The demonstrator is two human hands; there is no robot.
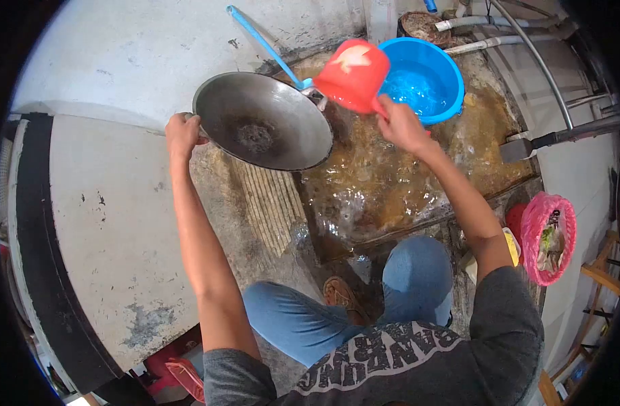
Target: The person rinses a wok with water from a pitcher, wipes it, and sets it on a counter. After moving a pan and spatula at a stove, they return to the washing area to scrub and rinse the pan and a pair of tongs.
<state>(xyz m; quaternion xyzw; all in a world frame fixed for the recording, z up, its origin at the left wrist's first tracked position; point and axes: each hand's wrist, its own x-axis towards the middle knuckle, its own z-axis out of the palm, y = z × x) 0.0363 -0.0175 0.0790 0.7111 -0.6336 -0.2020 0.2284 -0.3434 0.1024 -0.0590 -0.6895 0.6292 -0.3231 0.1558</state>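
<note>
**Wok (262,128) & red dipper (354,74) held up, both hands gripping**

Pale slab (114,230) w/ chipped surface, 9 o'clock. Wet brownish floor (391,183), approx 2 o'clock, shiny w/ water. Person's bent legs in jeans (418,277) at 5 to 6 o'clock, nr its lower edge.

Wok at 11 o'clock, slanted, inside showing: grey metal, dark patch at btm. Blue basin (422,81) w/ water in it, btwn 1 & 2 o'clock, on wet floor. Pink bag (547,240) at 3 o'clock, open, mixed scraps inside. Blue-handled tool (262,44) btwn 11 & 12 o'clock, beyond wok; its head partly hidden by dipper.

Dipper at approx 1 o'clock, btwn wok & basin in view, pale patch on it; can't see contents. L hand (183,135), 10 o'clock, closed on wok's side at its 9 o'clock edge. R hand (401,125), approx 2 o'clock, fingers wrapped rnd dipper's handle, nr basin. Brown sandal (344,298) at 5 o'clock, smallest.
</note>
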